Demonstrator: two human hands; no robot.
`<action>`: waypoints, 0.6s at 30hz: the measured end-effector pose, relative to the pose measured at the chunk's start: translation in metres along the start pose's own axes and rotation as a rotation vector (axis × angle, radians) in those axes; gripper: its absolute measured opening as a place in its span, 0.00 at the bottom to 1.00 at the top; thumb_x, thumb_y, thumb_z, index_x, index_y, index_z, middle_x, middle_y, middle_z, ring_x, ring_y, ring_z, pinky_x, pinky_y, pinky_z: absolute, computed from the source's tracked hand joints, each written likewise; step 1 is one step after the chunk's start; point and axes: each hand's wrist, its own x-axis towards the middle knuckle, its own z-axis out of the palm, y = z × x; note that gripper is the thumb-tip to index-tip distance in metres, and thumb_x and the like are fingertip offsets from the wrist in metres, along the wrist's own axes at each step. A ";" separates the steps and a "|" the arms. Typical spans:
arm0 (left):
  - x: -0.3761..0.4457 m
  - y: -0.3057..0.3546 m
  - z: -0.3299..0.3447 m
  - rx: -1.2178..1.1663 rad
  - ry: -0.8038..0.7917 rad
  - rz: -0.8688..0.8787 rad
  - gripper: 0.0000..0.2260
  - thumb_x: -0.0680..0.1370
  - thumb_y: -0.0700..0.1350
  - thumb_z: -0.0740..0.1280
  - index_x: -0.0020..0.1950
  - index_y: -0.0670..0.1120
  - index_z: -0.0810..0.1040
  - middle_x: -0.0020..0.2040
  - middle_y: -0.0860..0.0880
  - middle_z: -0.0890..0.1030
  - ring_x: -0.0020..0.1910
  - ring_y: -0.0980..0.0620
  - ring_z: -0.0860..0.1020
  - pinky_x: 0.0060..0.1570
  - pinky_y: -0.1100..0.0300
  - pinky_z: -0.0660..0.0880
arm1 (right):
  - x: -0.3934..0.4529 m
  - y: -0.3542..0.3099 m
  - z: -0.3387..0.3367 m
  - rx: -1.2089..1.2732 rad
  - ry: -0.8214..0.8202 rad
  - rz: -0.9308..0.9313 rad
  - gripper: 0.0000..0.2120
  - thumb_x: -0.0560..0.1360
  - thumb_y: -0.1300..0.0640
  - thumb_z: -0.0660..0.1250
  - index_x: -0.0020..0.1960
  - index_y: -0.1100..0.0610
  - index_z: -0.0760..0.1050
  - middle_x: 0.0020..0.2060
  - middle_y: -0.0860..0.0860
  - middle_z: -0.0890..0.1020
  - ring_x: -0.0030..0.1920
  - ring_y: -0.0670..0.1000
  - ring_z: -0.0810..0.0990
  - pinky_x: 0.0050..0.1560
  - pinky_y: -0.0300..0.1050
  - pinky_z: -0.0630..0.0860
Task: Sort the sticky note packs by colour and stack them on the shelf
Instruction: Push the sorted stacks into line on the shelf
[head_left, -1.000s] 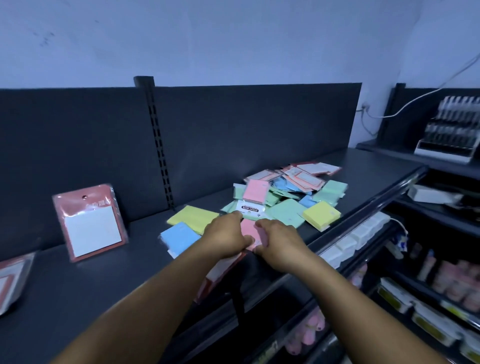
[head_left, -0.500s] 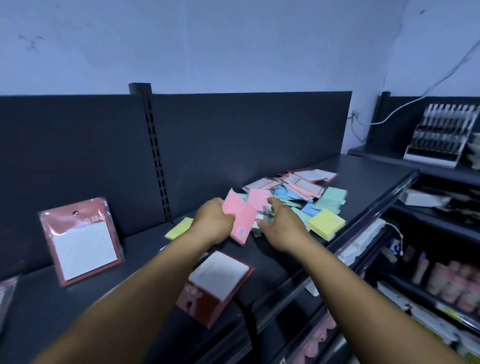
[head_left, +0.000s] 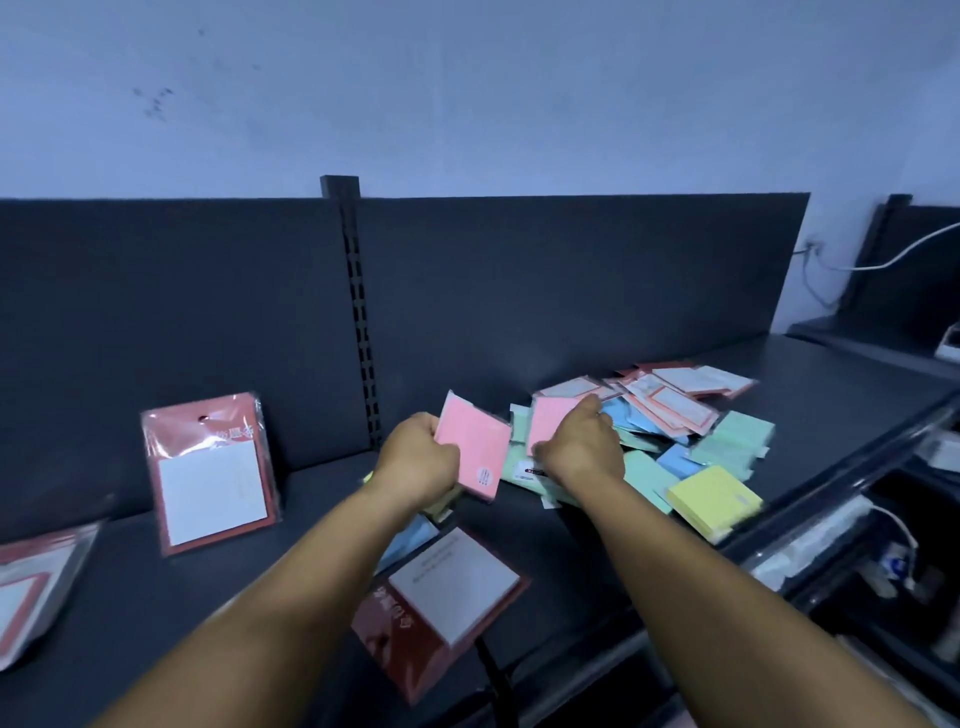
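My left hand grips a pink sticky note pack, held tilted above the dark shelf. My right hand reaches into the mixed pile and its fingers close on a second pink pack lying on top. The pile holds green, blue, yellow and red-framed white packs. A yellow pack lies at the pile's near right edge. A blue pack shows under my left forearm.
A red-backed white pack leans against the shelf's back panel at left, and another lies flat near the front edge. A third pack lies at far left. Lower shelves with goods sit at right.
My left hand has lifted the pink pack off the shelf and holds it higher. My right hand moved away from it to a second pink pack in the pile. The view shifted right.
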 end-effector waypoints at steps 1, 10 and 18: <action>-0.001 -0.001 0.000 0.002 0.017 -0.011 0.06 0.75 0.37 0.59 0.43 0.47 0.72 0.47 0.46 0.81 0.48 0.45 0.80 0.51 0.45 0.79 | 0.003 0.002 0.001 0.029 0.004 -0.001 0.32 0.73 0.57 0.71 0.70 0.61 0.58 0.64 0.58 0.73 0.62 0.60 0.74 0.55 0.48 0.73; -0.020 -0.001 -0.012 -0.029 0.226 -0.055 0.05 0.75 0.37 0.61 0.45 0.45 0.74 0.45 0.49 0.80 0.44 0.49 0.79 0.43 0.54 0.78 | -0.010 -0.006 -0.014 0.220 -0.033 -0.338 0.10 0.79 0.54 0.57 0.45 0.57 0.73 0.44 0.54 0.80 0.42 0.55 0.74 0.39 0.44 0.66; -0.059 -0.017 -0.047 -0.067 0.456 -0.142 0.07 0.75 0.39 0.61 0.51 0.46 0.73 0.48 0.48 0.80 0.47 0.46 0.79 0.46 0.53 0.79 | -0.055 -0.043 -0.008 0.357 -0.178 -0.585 0.07 0.80 0.55 0.58 0.45 0.56 0.70 0.41 0.50 0.75 0.41 0.53 0.72 0.34 0.45 0.62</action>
